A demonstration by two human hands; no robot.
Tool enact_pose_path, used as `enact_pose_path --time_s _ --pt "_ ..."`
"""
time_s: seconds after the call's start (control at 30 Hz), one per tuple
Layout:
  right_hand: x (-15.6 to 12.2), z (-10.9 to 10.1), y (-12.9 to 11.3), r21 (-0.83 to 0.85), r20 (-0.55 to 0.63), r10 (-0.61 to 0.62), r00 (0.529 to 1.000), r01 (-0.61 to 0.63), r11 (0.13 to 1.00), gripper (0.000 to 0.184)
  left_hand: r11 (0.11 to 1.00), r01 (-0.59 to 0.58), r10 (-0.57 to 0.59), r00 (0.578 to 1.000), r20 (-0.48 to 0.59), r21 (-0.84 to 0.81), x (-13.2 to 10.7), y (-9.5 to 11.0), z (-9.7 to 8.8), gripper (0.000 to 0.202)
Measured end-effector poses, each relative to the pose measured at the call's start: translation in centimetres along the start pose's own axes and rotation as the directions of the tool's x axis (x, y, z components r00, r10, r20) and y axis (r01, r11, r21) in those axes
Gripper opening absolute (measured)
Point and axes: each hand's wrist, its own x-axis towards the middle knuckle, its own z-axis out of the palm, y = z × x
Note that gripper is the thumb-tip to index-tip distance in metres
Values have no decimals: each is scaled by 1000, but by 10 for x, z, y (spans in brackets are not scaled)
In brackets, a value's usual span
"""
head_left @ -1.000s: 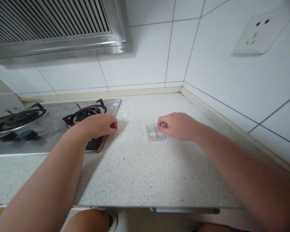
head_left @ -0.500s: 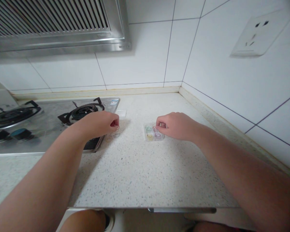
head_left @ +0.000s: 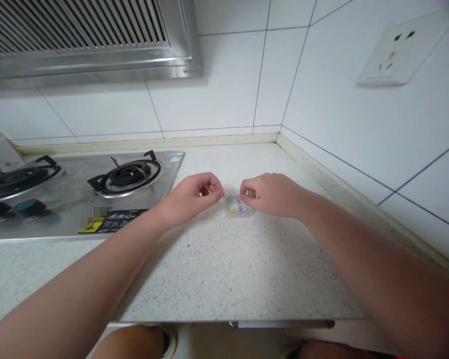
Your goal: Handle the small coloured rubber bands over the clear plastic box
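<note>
A small clear compartment box (head_left: pixel 235 213) sits on the counter between my hands. Green, yellow and purple ring-like pieces show in its compartments, too small to name surely. My left hand (head_left: pixel 196 198) has its thumb and forefinger pinched together at the box's far left edge. Whatever lies between those fingertips is too tiny to make out. On the other side, my right hand (head_left: pixel 271 194) is curled, its fingertips pinched over the box's far right compartment and partly covering it. What they grip, if anything, is hidden.
A gas hob (head_left: pixel 71 199) with two burners lies to the left, under a metal range hood (head_left: pixel 97 65). The speckled counter (head_left: pixel 224 279) meets tiled walls at the back and right. A wall socket (head_left: pixel 398 52) is at upper right.
My left hand has moved right, from beside the hob's edge to the box's left side, uncovering the near burner and a black label. My right hand has stayed almost still at the box.
</note>
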Motion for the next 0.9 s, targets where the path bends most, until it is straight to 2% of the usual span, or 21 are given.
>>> enact_pose_path --time_s 0.13,0.23,0.4,0.47,0.57,0.63,0.9 --pt "-2 -5 -6 95 -59 -14 998 19 995 21 974 15 -25 999 -42 -226 3 0 13 15" --pt "-3 -7 -8 111 -99 -16 995 27 993 19 951 38 -55 997 -48 -306 3 3 16 15" --pt "-3 -6 -9 112 -120 -41 992 55 992 19 940 55 -75 996 -48 -336 3 6 19 13" --pt "-4 -6 -10 156 -154 -104 983 128 979 18 936 63 -83 996 -44 -347 3 7 20 12" --pt "-7 -7 -11 243 -213 -245 946 294 925 17 934 73 -89 996 -31 -350 3 8 20 10" --pt "-8 -9 -12 269 -237 -297 925 357 895 15 934 73 -86 996 -22 -350 2 10 20 9" --pt "-10 -11 -12 246 -313 -309 898 391 887 22 929 68 -81 997 -19 -364 0 13 19 10"
